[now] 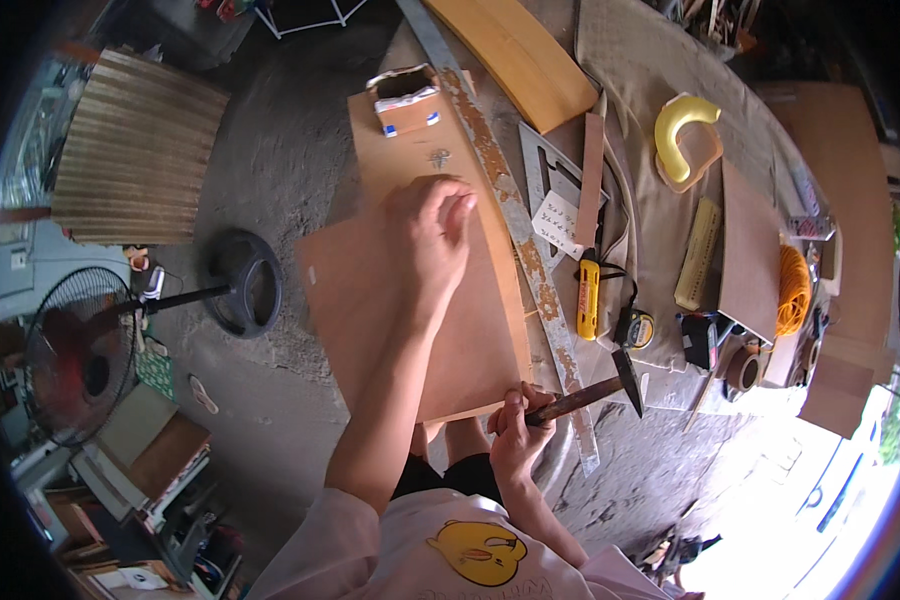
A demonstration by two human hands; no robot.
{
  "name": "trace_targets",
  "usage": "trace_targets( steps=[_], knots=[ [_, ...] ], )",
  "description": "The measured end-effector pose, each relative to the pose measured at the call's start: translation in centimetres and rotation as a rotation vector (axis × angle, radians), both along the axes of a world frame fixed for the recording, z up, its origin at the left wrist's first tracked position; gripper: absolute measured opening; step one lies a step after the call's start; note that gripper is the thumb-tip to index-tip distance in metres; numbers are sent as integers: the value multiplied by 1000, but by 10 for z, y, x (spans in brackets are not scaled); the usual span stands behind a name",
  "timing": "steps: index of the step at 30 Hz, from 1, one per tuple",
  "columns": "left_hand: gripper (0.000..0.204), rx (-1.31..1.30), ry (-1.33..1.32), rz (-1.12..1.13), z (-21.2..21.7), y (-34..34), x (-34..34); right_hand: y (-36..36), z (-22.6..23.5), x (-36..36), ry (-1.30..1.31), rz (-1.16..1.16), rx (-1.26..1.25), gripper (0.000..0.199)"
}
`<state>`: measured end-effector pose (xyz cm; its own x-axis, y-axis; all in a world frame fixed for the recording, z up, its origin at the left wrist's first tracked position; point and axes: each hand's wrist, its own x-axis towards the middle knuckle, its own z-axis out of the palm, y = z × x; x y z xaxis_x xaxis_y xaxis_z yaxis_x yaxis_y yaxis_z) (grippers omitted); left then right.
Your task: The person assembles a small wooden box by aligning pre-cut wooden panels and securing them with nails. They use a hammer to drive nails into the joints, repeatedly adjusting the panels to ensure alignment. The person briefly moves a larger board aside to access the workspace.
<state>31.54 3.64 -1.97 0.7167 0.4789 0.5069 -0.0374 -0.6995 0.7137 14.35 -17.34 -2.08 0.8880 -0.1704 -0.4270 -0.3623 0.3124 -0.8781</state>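
Observation:
My right hand is wrapped round the wooden handle of a hammer at the near right corner of a brown board. The hammer's dark head points right, past the board's edge. Farther out, my left hand hovers over the board with its fingers curled in toward the thumb; whatever they may hold is too small to make out. Just beyond it lies a small pile of nails on a lighter wooden piece. An open small carton stands behind the nails.
A long paint-worn strip runs along the board's right side. To its right lie a yellow utility knife, a tape measure, a metal square, a yellow curved piece and orange cord. A fan stands left.

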Motion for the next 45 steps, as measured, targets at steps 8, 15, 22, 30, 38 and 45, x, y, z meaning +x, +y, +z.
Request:
trace_targets(
  steps=[8,15,22,30,38,45],
  knots=[
    [6,-271,140,-31,-9,0,-8,-7,-1,-3,59,18,57,13],
    [6,-301,247,25,13,-9,0,-9,-5,-5,33,24,112,18],
    [6,-336,243,42,12,-12,1,-11,-8,-7,-5,31,76,22],
    [7,-247,289,41,15,-13,0,-12,-9,-8,-50,109,-31,21],
    [4,-227,254,-2,4,-9,-4,-7,1,-4,48,10,42,21],
    [4,-141,334,-15,11,-5,-3,-10,-2,-5,-15,87,-11,21]
  ],
)
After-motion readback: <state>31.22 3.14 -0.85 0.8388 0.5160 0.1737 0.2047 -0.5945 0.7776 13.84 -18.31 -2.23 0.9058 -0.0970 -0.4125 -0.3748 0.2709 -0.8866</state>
